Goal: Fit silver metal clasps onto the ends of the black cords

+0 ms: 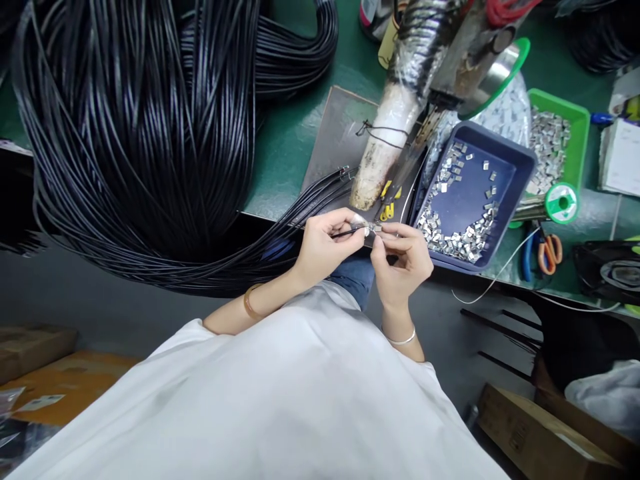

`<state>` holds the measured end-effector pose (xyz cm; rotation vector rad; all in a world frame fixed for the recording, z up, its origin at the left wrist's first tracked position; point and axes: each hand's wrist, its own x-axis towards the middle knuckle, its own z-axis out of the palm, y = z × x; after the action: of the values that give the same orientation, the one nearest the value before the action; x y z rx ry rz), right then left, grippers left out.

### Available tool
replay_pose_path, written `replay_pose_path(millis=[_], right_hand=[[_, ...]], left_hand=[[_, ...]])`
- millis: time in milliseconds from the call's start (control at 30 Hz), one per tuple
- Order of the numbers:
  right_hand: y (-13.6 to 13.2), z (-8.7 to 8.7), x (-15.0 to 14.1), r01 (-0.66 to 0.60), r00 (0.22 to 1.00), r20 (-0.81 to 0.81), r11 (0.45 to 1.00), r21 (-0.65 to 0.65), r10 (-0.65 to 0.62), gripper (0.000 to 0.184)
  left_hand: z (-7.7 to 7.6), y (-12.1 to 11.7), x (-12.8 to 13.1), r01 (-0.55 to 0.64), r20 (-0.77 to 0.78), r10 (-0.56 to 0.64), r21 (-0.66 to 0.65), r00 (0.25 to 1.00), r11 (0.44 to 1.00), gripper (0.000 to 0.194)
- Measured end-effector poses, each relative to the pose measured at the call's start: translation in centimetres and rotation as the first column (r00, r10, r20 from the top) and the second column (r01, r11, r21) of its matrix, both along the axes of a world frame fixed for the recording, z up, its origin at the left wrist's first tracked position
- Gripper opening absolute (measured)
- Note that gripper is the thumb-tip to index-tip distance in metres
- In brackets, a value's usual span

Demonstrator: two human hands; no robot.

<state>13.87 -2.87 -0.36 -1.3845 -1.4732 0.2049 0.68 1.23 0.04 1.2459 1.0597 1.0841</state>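
Note:
Pinched between the fingers of my left hand (327,243) is the end of a black cable (345,233). My right hand (403,260) closes its thumb and fingers on a small silvery metal connector (377,227), which meets the cable end. The fingers partly hide where the two join. Just beyond my hands, a fume hose (375,157) wrapped in clear film points down over a grey board (333,130). Several loose black cable ends (343,175) lie on that board, left of the hose. Right of my right hand sits a dark blue tray (463,193) holding many small metal connectors (460,243).
A large bundle of black cables (140,133) covers the left of the green table (280,160) and hangs over its edge. At right are a green bin (580,127), a solder spool (563,203) and orange-and-blue cutters (549,253). Cardboard boxes (540,433) stand on the floor.

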Motion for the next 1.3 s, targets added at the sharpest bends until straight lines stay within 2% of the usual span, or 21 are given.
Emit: replay_pose_path(millis=[100, 200, 267, 333, 400, 433, 467, 533, 600, 667, 700, 800, 867, 1033, 1300], right_hand=[[-0.3, -0.1, 0.1, -0.009, 1.0, -0.01, 1.0, -0.002, 0.009, 0.009], [-0.6, 0.0, 0.3, -0.036, 0.996, -0.085, 0.999, -0.032, 0.034, 0.009], [-0.7, 0.2, 0.8, -0.01, 0.991, -0.13, 1.0, -0.014, 0.008, 0.011], [-0.8, 0.8, 1.6, 0.104, 0.988, -0.129, 0.981, 0.164, -0.083, 0.01], [-0.8, 1.7, 2.6, 0.25, 0.967, -0.153, 0.874, 0.416, -0.204, 0.008], [-0.8, 2.2, 3.1, 0.304, 0.952, -0.183, 0.817, 0.49, -0.245, 0.01], [-0.9, 2.7, 3.6, 0.328, 0.944, -0.199, 0.8, 0.501, -0.262, 0.014], [-1.2, 3.4, 4.1, 0.315, 0.944, -0.213, 0.876, 0.365, -0.251, 0.017], [-1.6, 3.5, 4.0, 0.254, 0.953, -0.206, 0.955, 0.155, -0.221, 0.012], [-1.9, 3.0, 3.3, 0.188, 0.969, -0.165, 0.982, 0.018, -0.183, 0.005], [-1.9, 2.6, 2.9, 0.149, 0.982, -0.118, 0.989, -0.006, -0.149, 0.006], [-1.7, 1.2, 1.4, 0.022, 0.998, 0.061, 1.0, 0.01, -0.022, 0.012], [-1.3, 0.5, 0.8, -0.021, 0.993, 0.118, 1.0, 0.017, 0.019, 0.014], [-0.3, -0.4, 0.2, 0.01, 0.998, 0.07, 1.0, 0.006, -0.01, 0.012], [0.2, 0.3, 0.0, 0.027, 0.997, 0.077, 0.999, 0.03, -0.029, 0.013]], left_hand=[[-0.1, 0.0, -0.1, 0.016, -0.001, -0.016, -0.012, 1.0, 1.0, 0.004], [0.0, -0.1, -0.1, 0.047, 0.009, -0.047, -0.029, 0.999, 0.998, 0.006], [0.1, -0.3, -0.3, 0.089, 0.011, -0.089, -0.038, 0.996, 0.995, 0.006], [0.0, -0.7, -0.6, 0.163, -0.005, -0.163, -0.035, 0.987, 0.986, 0.006], [-0.2, -1.1, -0.9, 0.243, -0.026, -0.243, -0.03, 0.97, 0.97, 0.004], [-0.3, -1.2, -1.1, 0.27, -0.029, -0.271, -0.037, 0.962, 0.962, 0.004], [-0.4, -1.4, -1.2, 0.279, -0.02, -0.281, -0.053, 0.96, 0.959, 0.004], [-0.7, -1.4, -1.3, 0.249, 0.029, -0.248, -0.107, 0.968, 0.962, 0.007], [-0.8, -1.3, -1.2, 0.185, 0.088, -0.172, -0.161, 0.981, 0.969, 0.013], [-0.5, -0.9, -0.9, 0.135, 0.125, -0.113, -0.186, 0.986, 0.973, 0.017], [-0.4, -0.6, -0.8, 0.123, 0.134, -0.099, -0.185, 0.986, 0.975, 0.018], [0.1, 0.0, -0.3, 0.118, 0.141, -0.098, -0.142, 0.985, 0.983, 0.016], [0.1, 0.2, -0.2, 0.102, 0.119, -0.09, -0.097, 0.989, 0.99, 0.015], [-0.2, 0.4, 0.1, 0.056, 0.021, -0.055, -0.033, 0.998, 0.998, 0.012], [0.3, 0.6, 0.1, 0.055, -0.001, -0.055, 0.02, 0.999, 0.998, 0.013]])
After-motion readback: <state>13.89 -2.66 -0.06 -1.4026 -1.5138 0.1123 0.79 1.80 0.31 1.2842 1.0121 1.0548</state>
